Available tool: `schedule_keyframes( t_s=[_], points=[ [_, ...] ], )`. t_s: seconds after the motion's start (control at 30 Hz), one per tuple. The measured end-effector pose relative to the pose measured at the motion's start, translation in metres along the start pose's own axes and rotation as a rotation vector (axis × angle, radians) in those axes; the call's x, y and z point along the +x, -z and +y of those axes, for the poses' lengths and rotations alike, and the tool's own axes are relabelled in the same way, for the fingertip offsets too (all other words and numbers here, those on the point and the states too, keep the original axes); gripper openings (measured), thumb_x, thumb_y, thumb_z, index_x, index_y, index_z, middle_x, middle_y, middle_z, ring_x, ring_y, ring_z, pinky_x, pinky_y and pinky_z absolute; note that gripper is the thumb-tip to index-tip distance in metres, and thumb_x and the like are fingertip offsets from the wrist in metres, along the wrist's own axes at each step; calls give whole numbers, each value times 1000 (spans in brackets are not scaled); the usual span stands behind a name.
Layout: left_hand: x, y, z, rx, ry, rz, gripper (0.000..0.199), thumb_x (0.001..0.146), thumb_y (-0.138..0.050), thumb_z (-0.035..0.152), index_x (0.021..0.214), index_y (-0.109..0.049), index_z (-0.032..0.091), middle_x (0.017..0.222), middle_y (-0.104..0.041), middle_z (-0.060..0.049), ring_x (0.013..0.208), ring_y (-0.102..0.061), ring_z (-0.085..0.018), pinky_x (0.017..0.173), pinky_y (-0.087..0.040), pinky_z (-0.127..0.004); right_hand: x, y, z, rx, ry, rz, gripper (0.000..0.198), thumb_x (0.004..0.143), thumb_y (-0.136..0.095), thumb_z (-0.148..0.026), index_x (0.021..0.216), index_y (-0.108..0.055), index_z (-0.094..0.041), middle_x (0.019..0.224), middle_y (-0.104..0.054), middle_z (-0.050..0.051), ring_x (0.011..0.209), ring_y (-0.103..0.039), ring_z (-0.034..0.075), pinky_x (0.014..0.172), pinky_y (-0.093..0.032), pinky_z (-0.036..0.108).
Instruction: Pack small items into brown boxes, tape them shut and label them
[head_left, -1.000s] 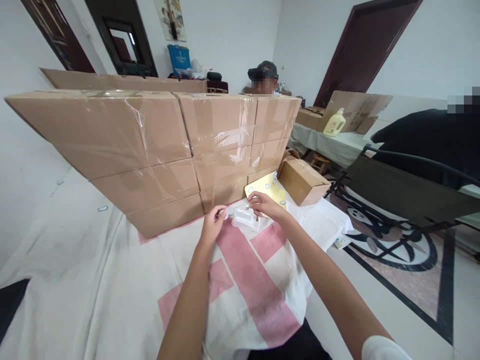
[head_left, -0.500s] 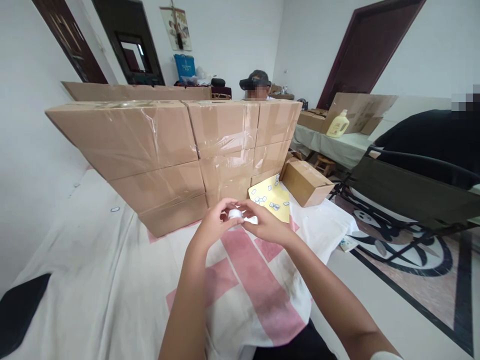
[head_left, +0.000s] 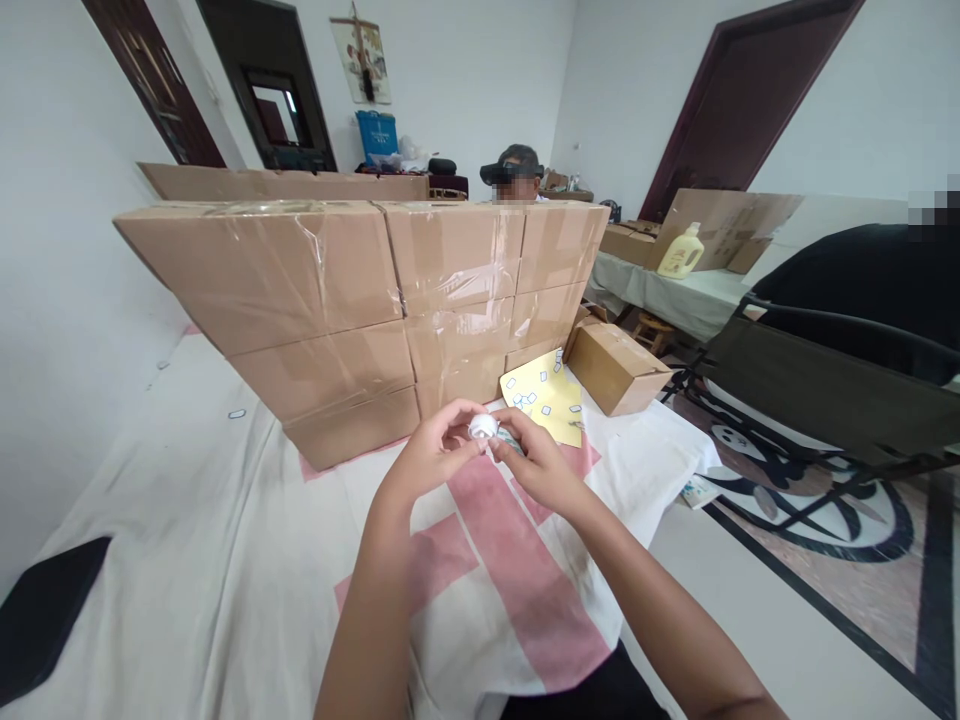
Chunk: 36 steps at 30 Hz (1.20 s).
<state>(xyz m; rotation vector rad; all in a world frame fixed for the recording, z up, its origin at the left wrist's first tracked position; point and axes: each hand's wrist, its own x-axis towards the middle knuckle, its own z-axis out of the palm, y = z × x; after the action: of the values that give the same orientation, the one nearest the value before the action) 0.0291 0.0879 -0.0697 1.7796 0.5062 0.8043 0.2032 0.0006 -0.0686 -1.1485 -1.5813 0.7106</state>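
Observation:
A small white rounded object [head_left: 484,427] is held between both hands above the cloth; its kind is too small to make out. My left hand [head_left: 442,445] curls around its left side, thumb and fingers closed on it. From the right, my right hand [head_left: 536,455] pinches the same object with thumb and fingertips. Something pale with blue-green marks shows under the right fingers, mostly hidden. Just beyond the right hand lies a yellow sheet [head_left: 551,395] with several small blue-outlined white pieces on it.
Taped cardboard boxes [head_left: 322,290] form a wall in front of me. A smaller carton [head_left: 619,365] stands at the right. The white and pink cloth [head_left: 525,570] covers the table. A black flat object [head_left: 52,620] lies at the left. One person [head_left: 514,170] sits behind the boxes.
The white object has turned in my fingers, and a blue-green marked part shows by the right hand. Both hands have shifted slightly right in view, as has the whole scene.

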Motion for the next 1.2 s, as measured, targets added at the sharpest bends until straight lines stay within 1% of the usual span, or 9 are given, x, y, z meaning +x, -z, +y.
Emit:
schedule_keyframes(
  t_s=[0.17,0.3,0.4,0.57,0.7,0.83,0.97,1.07,1.2],
  points=[
    [1,-2,-1,-23,16,-41,28,91,-65,39,113,-64,22,94,-70,-3,72,-67,-16,66,-55,-29,-9,-4,9,2,-25,18,14,102,-52,-35,112,-57,-26,91,-67,2,86,-64,19,78,-48,33],
    [-1,-8,6,193,53,-41,26,94,-59,37,117,-66,25,82,-70,2,62,-62,-13,60,-50,-26,-18,-9,21,-96,-67,108,11,102,-50,-29,111,-54,-26,84,-66,-1,75,-61,18,69,-45,30],
    [-4,-13,19,375,69,-46,28,96,-55,35,121,-66,28,76,-69,4,65,-63,-15,61,-45,-26,-25,-13,24,-124,-84,143,11,102,-49,-28,112,-52,-25,84,-67,-1,67,-58,16,62,-41,28],
    [-5,-23,30,507,60,-89,26,97,-50,28,118,-65,31,87,-71,4,80,-65,-16,71,-43,-27,-37,-17,26,-106,-94,191,12,103,-45,-26,112,-51,-23,91,-68,2,77,-63,18,67,-43,29],
    [-2,-35,27,628,32,-122,23,99,-47,26,114,-64,31,92,-71,4,84,-64,-17,73,-41,-29,-46,-19,33,-112,-123,270,13,103,-43,-25,111,-52,-22,87,-64,2,74,-59,18,66,-43,29],
    [2,-49,23,706,-17,-145,24,101,-43,26,114,-63,29,99,-73,2,90,-65,-19,74,-40,-31,-54,-20,41,-91,-122,346,12,103,-43,-26,110,-52,-22,94,-63,5,84,-59,19,73,-47,31],
    [5,-60,15,726,-36,-180,25,102,-42,25,116,-62,30,98,-74,2,89,-67,-19,72,-40,-31,-62,-19,49,-68,-147,389,13,104,-43,-29,110,-52,-22,93,-63,5,83,-60,19,74,-48,31],
    [8,-67,6,835,-49,-205,29,100,-42,19,121,-60,29,106,-75,0,89,-68,-19,68,-39,-31,-70,-22,54,-63,-173,408,12,104,-43,-28,109,-51,-22,94,-64,5,83,-61,20,73,-47,32],
    [12,-70,-1,962,-9,-193,37,93,-44,9,122,-60,28,115,-73,-3,90,-69,-22,63,-34,-32,-80,-37,54,-59,-200,357,9,102,-44,-23,107,-52,-22,91,-65,4,80,-62,20,70,-45,32]
  ],
)
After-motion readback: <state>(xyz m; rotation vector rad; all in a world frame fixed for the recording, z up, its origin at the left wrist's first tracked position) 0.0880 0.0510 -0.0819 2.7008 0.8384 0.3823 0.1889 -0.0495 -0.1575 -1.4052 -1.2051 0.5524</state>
